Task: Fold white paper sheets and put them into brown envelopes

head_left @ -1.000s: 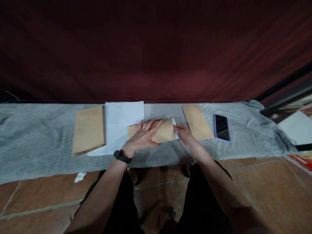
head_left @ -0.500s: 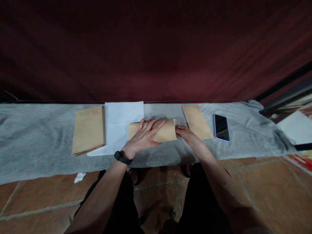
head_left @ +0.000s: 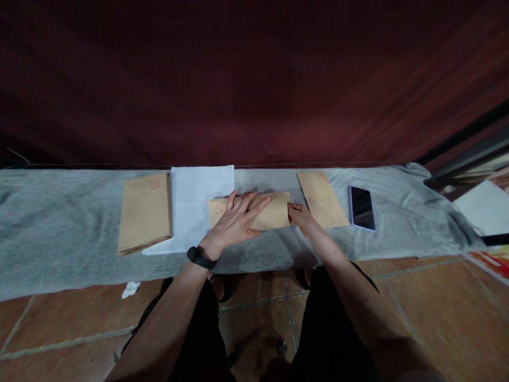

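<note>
A brown paper envelope [head_left: 270, 213] lies crosswise in front of me, with small red print at its left end. My left hand [head_left: 237, 218] rests flat across its middle, fingers spread, pressing it down. At the envelope's right end, my right hand [head_left: 301, 216] has its fingers curled in and pinches the edge; the fingertips are partly hidden. White paper sheets [head_left: 194, 187] lie under the envelope's left end. Right of my right hand lies another brown envelope [head_left: 324, 199], flat and slanted.
A stack of brown envelopes [head_left: 145, 212] sits at left, overlapping the white sheets. A phone [head_left: 361, 208] lies at right. Everything rests on a long grey cloth [head_left: 71, 228] before a dark red curtain [head_left: 254, 95]. Below are floor tiles [head_left: 254, 318] and a crumpled white scrap [head_left: 131, 289].
My right fingers have curled in tighter at the envelope's right end. The white edge that showed there is no longer visible. My left hand has stayed in place.
</note>
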Demonstrator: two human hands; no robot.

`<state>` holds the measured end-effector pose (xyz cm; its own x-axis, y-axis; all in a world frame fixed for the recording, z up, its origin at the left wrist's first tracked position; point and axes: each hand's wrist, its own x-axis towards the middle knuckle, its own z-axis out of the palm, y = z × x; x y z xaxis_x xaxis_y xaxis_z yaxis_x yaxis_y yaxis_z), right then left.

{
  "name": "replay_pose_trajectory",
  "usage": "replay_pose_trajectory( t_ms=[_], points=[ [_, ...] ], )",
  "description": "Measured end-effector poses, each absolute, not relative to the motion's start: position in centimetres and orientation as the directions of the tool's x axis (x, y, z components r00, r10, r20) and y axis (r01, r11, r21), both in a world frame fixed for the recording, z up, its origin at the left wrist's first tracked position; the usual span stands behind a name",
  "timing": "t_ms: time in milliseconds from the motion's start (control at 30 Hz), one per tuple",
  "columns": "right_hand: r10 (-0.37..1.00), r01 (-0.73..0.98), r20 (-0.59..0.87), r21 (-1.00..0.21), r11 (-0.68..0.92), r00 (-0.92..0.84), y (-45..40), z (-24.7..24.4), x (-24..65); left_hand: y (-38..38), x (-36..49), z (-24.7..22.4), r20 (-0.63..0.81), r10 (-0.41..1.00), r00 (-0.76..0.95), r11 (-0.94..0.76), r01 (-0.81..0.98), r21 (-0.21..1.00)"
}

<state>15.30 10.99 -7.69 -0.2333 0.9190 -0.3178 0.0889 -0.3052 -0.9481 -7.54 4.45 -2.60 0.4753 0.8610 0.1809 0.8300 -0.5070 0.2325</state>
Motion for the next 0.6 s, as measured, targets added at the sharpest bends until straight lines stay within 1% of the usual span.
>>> replay_pose_trajectory(
  t_ms=[233,467,600],
  points=[
    [0.895,0.073,-0.331,-0.943,-0.325,-0.298,10.5,-7.2,15.2,4.4,-7.5,-2.7,0.193,0.852,0.486,-0.521,0.824,0.224],
    [0.93,0.019,-0.286,-0.957,-0.289,-0.231,10.7,-7.0,15.2,4.6,-7.4,-2.6,0.183,0.874,0.451,-0.484,0.846,0.225],
    [0.955,-0.062,-0.251,-0.963,-0.263,-0.156,11.1,-6.5,15.5,4.7,-7.4,-2.3,0.237,0.897,0.372,-0.427,0.87,0.248]
  ],
)
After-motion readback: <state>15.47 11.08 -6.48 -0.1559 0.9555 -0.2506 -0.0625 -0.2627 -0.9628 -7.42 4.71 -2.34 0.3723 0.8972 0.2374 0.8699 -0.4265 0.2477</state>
